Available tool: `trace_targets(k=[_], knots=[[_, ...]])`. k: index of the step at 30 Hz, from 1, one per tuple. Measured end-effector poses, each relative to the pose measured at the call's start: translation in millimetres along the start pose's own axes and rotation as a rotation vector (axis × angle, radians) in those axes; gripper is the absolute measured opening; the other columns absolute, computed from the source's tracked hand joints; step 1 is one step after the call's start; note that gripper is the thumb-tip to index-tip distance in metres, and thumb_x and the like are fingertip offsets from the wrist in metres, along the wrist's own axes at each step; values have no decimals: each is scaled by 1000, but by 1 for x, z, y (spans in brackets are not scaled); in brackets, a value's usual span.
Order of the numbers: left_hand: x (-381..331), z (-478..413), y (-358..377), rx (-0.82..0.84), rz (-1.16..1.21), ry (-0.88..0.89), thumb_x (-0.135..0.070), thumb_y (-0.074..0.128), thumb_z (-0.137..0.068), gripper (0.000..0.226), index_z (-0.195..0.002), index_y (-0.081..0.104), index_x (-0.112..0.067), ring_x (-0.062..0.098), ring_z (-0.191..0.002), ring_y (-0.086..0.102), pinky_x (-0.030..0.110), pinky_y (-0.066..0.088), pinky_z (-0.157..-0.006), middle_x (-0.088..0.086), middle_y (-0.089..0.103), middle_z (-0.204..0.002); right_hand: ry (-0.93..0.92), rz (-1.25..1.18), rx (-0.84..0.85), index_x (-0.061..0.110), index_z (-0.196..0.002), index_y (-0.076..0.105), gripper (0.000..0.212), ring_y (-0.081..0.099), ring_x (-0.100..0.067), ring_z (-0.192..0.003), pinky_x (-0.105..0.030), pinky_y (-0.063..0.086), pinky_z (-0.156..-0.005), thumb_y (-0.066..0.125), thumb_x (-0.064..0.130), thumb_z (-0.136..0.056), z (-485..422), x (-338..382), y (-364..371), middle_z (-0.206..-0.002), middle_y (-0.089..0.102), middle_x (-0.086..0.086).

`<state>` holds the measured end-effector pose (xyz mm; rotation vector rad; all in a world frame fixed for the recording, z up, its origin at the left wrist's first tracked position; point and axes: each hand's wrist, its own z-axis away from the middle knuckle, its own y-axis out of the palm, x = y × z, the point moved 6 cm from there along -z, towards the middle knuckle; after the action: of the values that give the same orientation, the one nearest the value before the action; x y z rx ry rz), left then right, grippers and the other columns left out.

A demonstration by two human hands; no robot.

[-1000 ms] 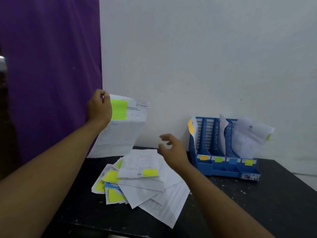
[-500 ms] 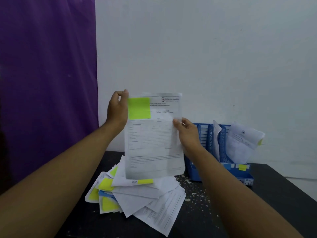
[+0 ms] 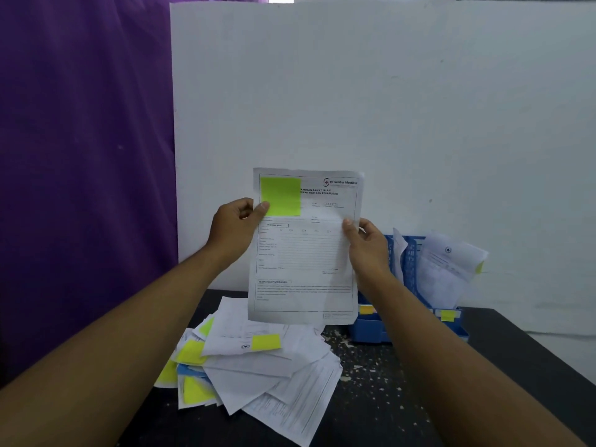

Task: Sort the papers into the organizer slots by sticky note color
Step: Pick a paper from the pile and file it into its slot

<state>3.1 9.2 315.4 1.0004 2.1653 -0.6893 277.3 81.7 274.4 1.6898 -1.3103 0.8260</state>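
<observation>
Your left hand (image 3: 237, 225) pinches the left edge of one printed sheet (image 3: 306, 262), thumb tip on the lower corner of its green sticky note (image 3: 280, 196). Your right hand (image 3: 367, 246) pinches the right edge, thumb in front. Sheet held upright, in the air, above the table's (image 3: 483, 366) far edge, print facing you, with the note at the sheet's top left corner.

Loose pile of papers (image 3: 258, 359) lies on the table toward its left edge, showing yellow-green notes and one blue. Blue organizer (image 3: 371, 330) stands at the far edge, partly hidden behind the sheet and your right hand. Filed papers (image 3: 448, 269) lean out of its right-hand slots. Pale flecks scattered on the tabletop between pile and organizer.
</observation>
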Motion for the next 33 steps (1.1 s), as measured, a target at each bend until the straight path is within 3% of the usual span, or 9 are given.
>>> trace_targets(k=[3,6,8,14,17,21,26,29,33], knots=[[-6,3,2,45,42,-25,-47,72,-97,45,-86,67,-3,32,-72,66,48,65,-62,26,67,-87,-10,21,14,21,-111,73,19,75,-8,-93,-19,57,-72,65,37,-103,-1,2,-8,-103,80,7],[-12,4,8,146,124,-131,-42,71,-99,36,-84,73,-9,19,-58,55,30,51,-50,13,55,-75,-34,56,12,23,-110,74,18,74,-10,-99,-20,54,-76,69,36,-100,-5,3,-24,-105,79,9],[-15,7,17,289,113,-220,-42,66,-103,41,-94,76,-3,17,-52,50,28,45,-50,5,61,-71,-36,72,4,23,-113,74,19,73,-10,-102,-20,55,-78,72,35,-98,-7,2,-38,-105,79,10],[-21,25,66,548,-12,-244,-36,56,-109,47,-95,76,4,18,-50,56,27,47,-50,8,74,-76,-96,387,-109,26,-144,58,55,65,-16,-118,-36,56,-98,78,36,-94,5,-31,-83,-128,69,7],[-17,33,99,549,10,-254,-35,55,-110,46,-98,76,4,21,-56,69,26,54,-51,13,80,-86,-163,655,-214,32,-153,45,68,45,-16,-136,-43,44,-112,71,49,-93,27,-55,-101,-146,53,7],[-17,39,139,492,71,-299,-35,54,-110,44,-102,74,4,27,-70,78,29,64,-61,23,80,-90,-210,643,-146,35,-152,43,63,46,-8,-132,-40,47,-109,58,62,-97,57,-74,-98,-148,47,12],[-28,39,178,402,130,-347,-27,51,-112,42,-107,70,10,32,-70,80,30,66,-60,26,78,-90,-228,754,-44,30,-156,39,80,46,-9,-137,-34,47,-110,58,74,-91,64,-85,-95,-156,45,11],[-28,33,194,332,128,-376,-27,49,-112,39,-110,68,8,34,-70,80,33,67,-62,28,76,-95,-118,894,7,30,-159,39,75,52,-16,-139,-39,49,-110,68,56,-95,51,-99,-98,-158,49,8],[-34,19,210,245,147,-372,-27,47,-112,35,-112,64,5,34,-70,80,45,68,-74,25,75,-96,-29,944,-53,29,-157,46,54,64,-25,-125,-48,59,-100,60,31,-104,24,-113,-113,-147,62,-3]])
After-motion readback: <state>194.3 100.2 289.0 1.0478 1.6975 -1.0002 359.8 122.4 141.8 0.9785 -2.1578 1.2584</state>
